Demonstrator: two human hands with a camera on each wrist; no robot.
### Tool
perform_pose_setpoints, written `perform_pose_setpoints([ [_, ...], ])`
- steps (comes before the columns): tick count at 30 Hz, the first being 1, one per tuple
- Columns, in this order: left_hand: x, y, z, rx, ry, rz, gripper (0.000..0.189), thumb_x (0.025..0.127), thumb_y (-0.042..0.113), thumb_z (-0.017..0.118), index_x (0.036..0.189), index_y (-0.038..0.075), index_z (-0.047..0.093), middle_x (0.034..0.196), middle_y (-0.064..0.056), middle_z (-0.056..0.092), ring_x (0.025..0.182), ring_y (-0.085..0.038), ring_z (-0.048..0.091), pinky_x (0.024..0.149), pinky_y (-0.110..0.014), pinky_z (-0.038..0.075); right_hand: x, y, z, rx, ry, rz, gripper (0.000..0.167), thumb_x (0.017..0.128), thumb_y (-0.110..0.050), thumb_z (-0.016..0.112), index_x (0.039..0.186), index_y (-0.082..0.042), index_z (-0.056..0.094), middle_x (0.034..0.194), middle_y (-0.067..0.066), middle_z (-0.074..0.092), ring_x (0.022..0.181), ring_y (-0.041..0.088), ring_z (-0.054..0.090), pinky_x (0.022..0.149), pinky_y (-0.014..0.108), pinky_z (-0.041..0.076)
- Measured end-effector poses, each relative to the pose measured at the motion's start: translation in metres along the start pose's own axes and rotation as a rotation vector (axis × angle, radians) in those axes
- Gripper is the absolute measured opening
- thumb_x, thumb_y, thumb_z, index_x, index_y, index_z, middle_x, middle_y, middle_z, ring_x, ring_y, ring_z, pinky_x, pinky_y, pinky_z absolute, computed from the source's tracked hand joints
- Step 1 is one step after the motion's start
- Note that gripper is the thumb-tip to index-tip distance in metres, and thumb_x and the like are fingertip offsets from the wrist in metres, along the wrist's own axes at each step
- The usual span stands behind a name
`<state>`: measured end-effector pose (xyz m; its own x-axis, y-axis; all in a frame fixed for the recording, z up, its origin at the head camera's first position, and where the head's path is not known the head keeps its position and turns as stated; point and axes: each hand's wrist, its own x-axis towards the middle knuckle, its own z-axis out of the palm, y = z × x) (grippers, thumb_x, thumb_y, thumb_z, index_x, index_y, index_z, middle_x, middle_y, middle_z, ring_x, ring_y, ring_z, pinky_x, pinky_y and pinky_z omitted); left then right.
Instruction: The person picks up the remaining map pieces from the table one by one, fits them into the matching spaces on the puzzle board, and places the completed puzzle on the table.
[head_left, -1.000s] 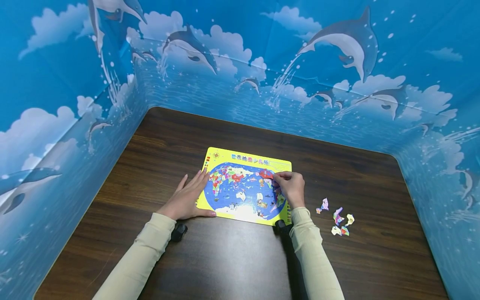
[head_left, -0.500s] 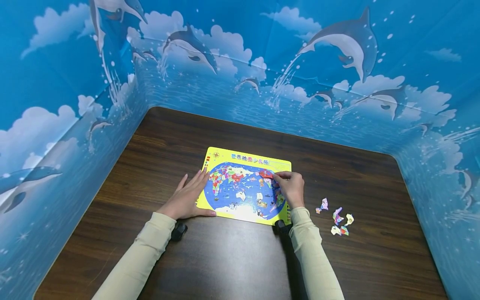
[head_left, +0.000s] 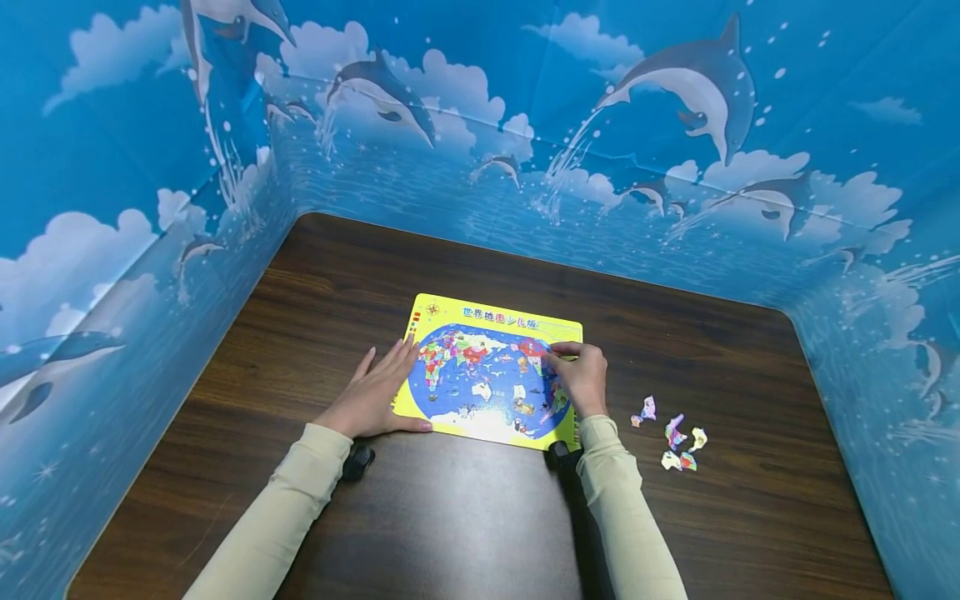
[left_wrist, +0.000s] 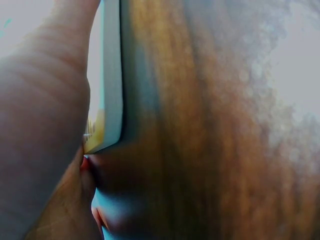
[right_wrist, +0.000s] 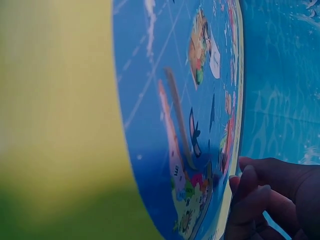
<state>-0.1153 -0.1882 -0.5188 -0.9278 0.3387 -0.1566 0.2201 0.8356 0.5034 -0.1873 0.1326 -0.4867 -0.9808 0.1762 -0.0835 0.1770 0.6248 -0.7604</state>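
Note:
A yellow-bordered world map puzzle board (head_left: 491, 437) lies on the dark wooden table. My left hand (head_left: 369, 398) is spread flat over its left side, the thumb along the near edge. In the left wrist view, the left hand (left_wrist: 42, 130) is against the board's pale edge (left_wrist: 113, 75). My right hand (head_left: 583, 375) is at the map's upper right, thumb and forefinger pinched at the right edge of a red puzzle piece (head_left: 531, 347), which lies nearly flat in the map. In the right wrist view, the right hand's (right_wrist: 265, 195) fingertips meet at the board's far side, hiding what they grip.
Several loose puzzle pieces (head_left: 675, 433) are scattered on the table to the right of the board. Black wrist-camera mounts sit under both wrists. A blue dolphin-printed cloth (head_left: 480, 125) walls the table's back and sides.
The red piece has turned and lowered from a tilted pose over the map to nearly flat within it. My right fingers moved slightly with it; the left hand stayed put.

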Motion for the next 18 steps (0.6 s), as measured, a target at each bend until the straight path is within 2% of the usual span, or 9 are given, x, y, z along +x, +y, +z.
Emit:
perform_pose_setpoints([
  [6,0.0,0.002,-0.001,-0.005,0.0,0.011,0.126,0.076,0.063,0.083,0.164,0.0,0.017,0.172,-0.016,0.008,0.159,-0.033,0.006,0.125,-0.061,-0.001,-0.001,0.005,-0.008,0.009,0.026,-0.008,0.022,0.091,-0.009,0.079,0.11,0.001,0.079,0.105,0.019,0.076,0.091,0.031,0.072,0.079,0.043,0.06],
  [10,-0.001,0.002,0.0,-0.005,0.002,0.01,0.126,0.076,0.063,0.083,0.164,0.0,0.017,0.172,-0.016,0.008,0.159,-0.034,0.006,0.125,-0.062,-0.001,-0.002,0.011,-0.017,0.025,0.046,-0.011,0.022,0.092,-0.009,0.078,0.111,0.003,0.078,0.105,0.02,0.075,0.09,0.032,0.072,0.079,0.043,0.061],
  [13,-0.001,0.001,0.0,-0.003,-0.001,0.007,0.127,0.076,0.064,0.082,0.164,0.0,0.017,0.172,-0.017,0.008,0.16,-0.034,0.006,0.125,-0.062,-0.001,-0.002,0.016,-0.023,0.029,0.064,0.0,0.021,0.093,-0.008,0.077,0.111,0.002,0.078,0.105,0.02,0.076,0.087,0.031,0.074,0.077,0.039,0.063],
  [18,0.001,0.0,0.0,-0.005,-0.012,-0.001,0.128,0.076,0.065,0.082,0.165,0.002,0.016,0.173,-0.015,0.006,0.16,-0.033,0.004,0.125,-0.061,-0.002,-0.001,0.024,-0.033,0.042,0.085,0.026,0.02,0.093,-0.008,0.076,0.111,0.002,0.078,0.104,0.021,0.076,0.084,0.029,0.074,0.064,0.029,0.061],
])
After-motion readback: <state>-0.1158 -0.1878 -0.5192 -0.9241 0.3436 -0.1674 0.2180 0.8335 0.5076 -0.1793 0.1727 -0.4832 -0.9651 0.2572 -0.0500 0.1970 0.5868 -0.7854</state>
